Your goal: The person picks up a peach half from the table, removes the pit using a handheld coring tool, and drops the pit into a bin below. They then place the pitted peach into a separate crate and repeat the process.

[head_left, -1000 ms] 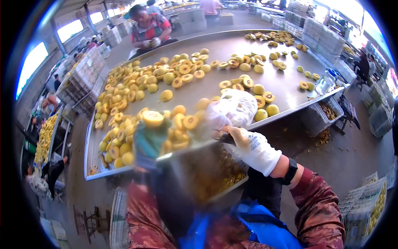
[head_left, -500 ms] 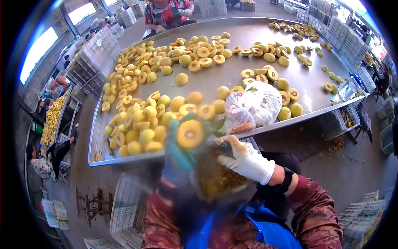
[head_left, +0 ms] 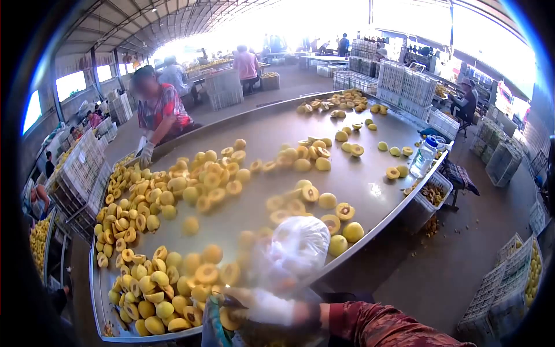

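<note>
At the bottom of the view, my left hand [head_left: 213, 321], in a teal glove and partly cut off by the frame, holds a halved yellow fruit [head_left: 230, 318]. My right hand [head_left: 266, 307], in a white glove, is closed beside that fruit; a small dark thing shows at its fingertips, too blurred to name. Just beyond my hands a plastic bag [head_left: 300, 246] lies at the edge of the metal table [head_left: 260, 205]. A heap of whole and halved yellow fruit [head_left: 153, 289] lies left of my hands.
A person [head_left: 162, 107] with white gloves is at the table's far left side. A bottle [head_left: 425, 156] stands near the right edge, beside a crate of scraps [head_left: 435, 194]. Stacked crates [head_left: 407, 87] and other people are farther back.
The view has tilted up and turned, showing more of the hall. My hands now appear lower, with the right hand against the fruit in my left hand.
</note>
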A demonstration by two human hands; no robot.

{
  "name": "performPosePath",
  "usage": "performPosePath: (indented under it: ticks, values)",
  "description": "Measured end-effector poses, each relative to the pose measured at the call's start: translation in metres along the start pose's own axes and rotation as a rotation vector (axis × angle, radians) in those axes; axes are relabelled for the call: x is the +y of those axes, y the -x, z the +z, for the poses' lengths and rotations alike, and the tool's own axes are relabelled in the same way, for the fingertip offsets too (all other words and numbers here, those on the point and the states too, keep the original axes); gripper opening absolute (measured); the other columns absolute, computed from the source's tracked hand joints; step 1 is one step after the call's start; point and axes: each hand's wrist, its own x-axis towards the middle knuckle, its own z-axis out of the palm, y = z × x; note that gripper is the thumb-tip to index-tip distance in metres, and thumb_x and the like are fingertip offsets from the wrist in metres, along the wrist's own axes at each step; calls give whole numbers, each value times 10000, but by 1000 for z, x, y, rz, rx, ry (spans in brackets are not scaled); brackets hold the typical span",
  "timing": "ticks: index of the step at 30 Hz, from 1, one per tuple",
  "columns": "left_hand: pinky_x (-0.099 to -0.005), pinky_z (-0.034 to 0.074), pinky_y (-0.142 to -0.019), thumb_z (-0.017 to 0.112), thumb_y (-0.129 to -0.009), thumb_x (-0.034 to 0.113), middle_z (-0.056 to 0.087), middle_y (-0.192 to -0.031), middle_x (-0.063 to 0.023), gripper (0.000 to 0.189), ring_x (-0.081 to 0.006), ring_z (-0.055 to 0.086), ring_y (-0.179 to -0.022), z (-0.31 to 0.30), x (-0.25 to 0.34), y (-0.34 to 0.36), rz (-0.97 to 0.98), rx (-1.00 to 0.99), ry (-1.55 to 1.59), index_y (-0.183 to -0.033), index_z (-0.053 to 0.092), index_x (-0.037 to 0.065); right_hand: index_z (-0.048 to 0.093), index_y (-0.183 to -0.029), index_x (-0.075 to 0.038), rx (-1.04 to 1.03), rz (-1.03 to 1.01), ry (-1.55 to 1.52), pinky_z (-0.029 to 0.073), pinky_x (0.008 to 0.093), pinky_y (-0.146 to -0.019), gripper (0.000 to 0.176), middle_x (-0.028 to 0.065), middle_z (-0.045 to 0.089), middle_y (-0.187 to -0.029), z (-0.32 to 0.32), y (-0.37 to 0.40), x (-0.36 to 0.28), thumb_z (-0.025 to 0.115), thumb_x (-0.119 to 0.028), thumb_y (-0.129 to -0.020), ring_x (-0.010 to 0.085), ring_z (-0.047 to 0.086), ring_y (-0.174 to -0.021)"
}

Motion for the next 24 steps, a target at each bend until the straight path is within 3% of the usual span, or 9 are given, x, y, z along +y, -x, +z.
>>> performPosePath:
  ticks: [2,6,10,11,14,16,18,20,24]
  values:
    - [-375,493,-931,393,-1025,380,593,-1213,-108,474,-222,601,-1047,7,2,0,-162,79,625,-1290,487,-2,454,-1310,-46,-58,188,-50,504,394,-801,537,201,645,-1039,1,-3,5,686,-252,-872,308,654,-919]
    - [-451,386,-1052,477,-1010,124,534,-1344,-198,321,-344,517,-1227,4,38,6,659,57,-770,-1290,547,-15,477,-1270,-36,82,248,-381,486,311,-620,541,104,632,-866,19,-12,36,699,-338,-879,173,610,-695]
    - [-441,397,-1038,458,-975,35,528,-1340,-226,290,-391,529,-1193,9,2,-1,377,326,-309,-1225,563,-66,508,-1216,-44,172,383,-661,421,227,-472,525,19,579,-751,30,-16,20,710,-389,-875,72,512,-531]
    - [-417,412,-1027,428,-1003,123,544,-1310,-222,323,-355,543,-1176,7,5,8,491,320,-753,-1227,546,-77,511,-1213,-55,130,492,-694,416,219,-462,517,14,575,-749,24,-15,0,710,-392,-875,62,499,-522]
    - [-400,442,-995,432,-1009,222,561,-1273,-205,389,-304,555,-1155,7,-18,-1,553,518,-529,-1247,529,-71,448,-1284,-71,56,464,-716,437,216,-480,573,14,569,-770,34,-11,-14,675,-426,-896,61,502,-551]
    - [-376,484,-932,518,-967,256,592,-1222,-153,375,-243,579,-1099,21,11,-5,244,385,375,-1190,566,-41,409,-1349,-53,134,423,-533,482,236,-552,640,50,579,-871,44,-15,-17,652,-447,-907,79,528,-607]
    - [-379,509,-926,374,-1028,427,636,-1137,-134,500,-249,628,-1005,-10,-44,-23,97,301,763,-1223,554,4,417,-1356,-34,57,325,-321,531,295,-667,604,97,610,-953,34,-11,-21,652,-371,-914,155,602,-725]
    - [-379,512,-931,390,-1016,451,657,-1097,-137,514,-260,630,-1007,8,-2,-21,12,401,947,-1192,591,12,460,-1314,-19,306,-183,10,533,368,-803,512,160,629,-1061,65,-18,46,643,-272,-908,258,639,-912]
    - [-413,560,-860,430,-987,519,670,-1090,-136,583,-268,659,-958,-3,20,-13,-38,502,1015,-1215,591,7,507,-1217,-23,168,49,35,505,339,-864,358,147,622,-1068,33,-6,3,649,-154,-915,234,611,-990]
